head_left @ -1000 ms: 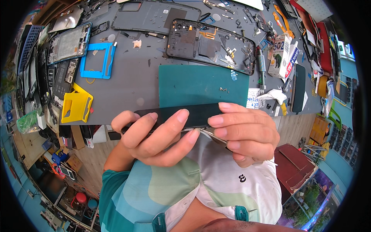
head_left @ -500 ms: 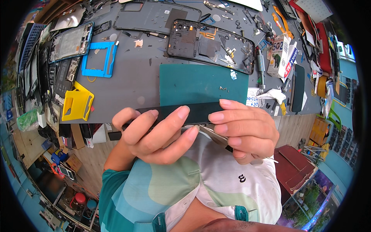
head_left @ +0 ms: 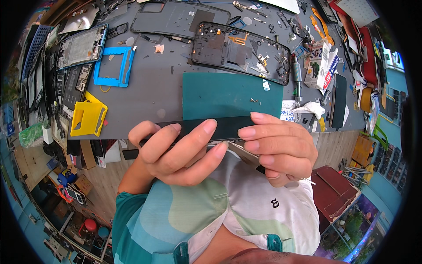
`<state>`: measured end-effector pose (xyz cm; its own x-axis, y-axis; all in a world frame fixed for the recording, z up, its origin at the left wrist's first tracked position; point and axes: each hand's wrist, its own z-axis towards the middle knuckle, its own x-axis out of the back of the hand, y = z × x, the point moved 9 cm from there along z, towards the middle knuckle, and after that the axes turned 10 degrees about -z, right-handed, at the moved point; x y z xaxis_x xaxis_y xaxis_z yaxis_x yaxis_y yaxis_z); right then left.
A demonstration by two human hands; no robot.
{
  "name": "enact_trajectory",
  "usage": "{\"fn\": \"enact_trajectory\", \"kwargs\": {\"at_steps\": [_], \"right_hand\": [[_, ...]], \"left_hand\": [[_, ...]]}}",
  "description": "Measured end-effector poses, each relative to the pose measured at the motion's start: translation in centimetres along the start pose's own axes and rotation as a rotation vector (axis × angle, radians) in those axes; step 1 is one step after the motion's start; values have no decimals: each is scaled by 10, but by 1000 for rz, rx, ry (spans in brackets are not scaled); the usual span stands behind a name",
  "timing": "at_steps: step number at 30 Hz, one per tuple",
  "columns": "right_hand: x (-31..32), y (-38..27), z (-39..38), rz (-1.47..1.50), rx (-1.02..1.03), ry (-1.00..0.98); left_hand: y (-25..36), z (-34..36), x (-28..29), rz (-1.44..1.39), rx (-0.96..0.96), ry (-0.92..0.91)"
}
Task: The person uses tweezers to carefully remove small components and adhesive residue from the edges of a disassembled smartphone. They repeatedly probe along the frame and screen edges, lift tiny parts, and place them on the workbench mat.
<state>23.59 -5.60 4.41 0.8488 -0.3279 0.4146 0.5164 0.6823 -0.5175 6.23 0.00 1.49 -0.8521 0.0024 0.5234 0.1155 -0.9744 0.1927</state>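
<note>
My left hand has its fingers wrapped round a dark phone, held lengthwise just below the green mat. My right hand grips the phone's right end with its fingertips at the upper edge, and also holds a thin, pale metallic piece slanting from the phone's lower edge; I cannot tell whether it is a tool or a part. Beyond the mat lies a black phone housing.
A blue plastic frame and yellow holder lie left, beside stacked phone parts. On the right are a cylindrical tool, glue box, crumpled white tissue and dark phone. Small parts litter the desk's back.
Both hands and the held phone have shifted slightly upward in the picture, toward the mat, keeping much the same grip.
</note>
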Motion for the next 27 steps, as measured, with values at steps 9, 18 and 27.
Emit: {"fn": "enact_trajectory", "kwargs": {"at_steps": [9, 18, 27], "right_hand": [[0, 0, 0, 4, 0, 1], [0, 1, -1, 3, 9, 13], [1, 1, 0, 31, -1, -1]], "left_hand": [[0, 0, 0, 6, -1, -10], [0, 1, 0, 6, 7, -12], [0, 0, 0, 4, 13, -8]]}}
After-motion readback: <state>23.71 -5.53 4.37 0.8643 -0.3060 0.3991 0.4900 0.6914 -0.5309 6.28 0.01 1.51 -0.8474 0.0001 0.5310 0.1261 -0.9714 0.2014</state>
